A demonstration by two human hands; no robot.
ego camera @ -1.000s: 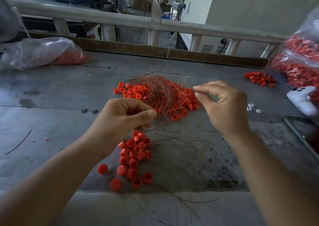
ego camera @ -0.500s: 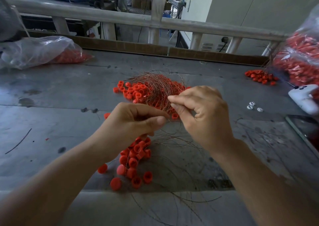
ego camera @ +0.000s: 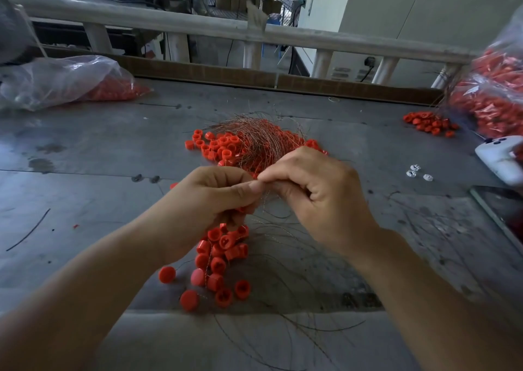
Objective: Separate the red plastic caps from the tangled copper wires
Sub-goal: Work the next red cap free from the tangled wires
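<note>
On my feed both hands meet over the middle of the tabletop (ego camera: 85, 158). The left hand (ego camera: 215, 200) is curled, with the thumb pressed over the fingers, and pinches strands of the wires (ego camera: 263, 141). A cluster (ego camera: 223, 257) of red caps hangs from under that hand and spills down onto the tabletop toward the front edge, with thin strands running through it. The right hand (ego camera: 317, 198) touches the left at the fingertips. Its thumb and forefinger pinch the same strands and its other fingers are tucked under.

Just behind the hands the main tangle of wires fans out in a brown arc over a heap of caps (ego camera: 218, 147), which spreads mostly to the left of it. Loose strands (ego camera: 297, 314) curl over the tabletop near the front edge, below the right wrist.

At the far left corner lies a clear bag (ego camera: 56, 81) with red pieces inside. At the far right corner a fuller bag (ego camera: 492, 98) stands, with a small pile (ego camera: 430, 122) of caps just beside it. Along the right edge I see a white device (ego camera: 501, 161), three white bits (ego camera: 417, 172) near it, and a dark slab (ego camera: 503, 212) closer to the front.
</note>
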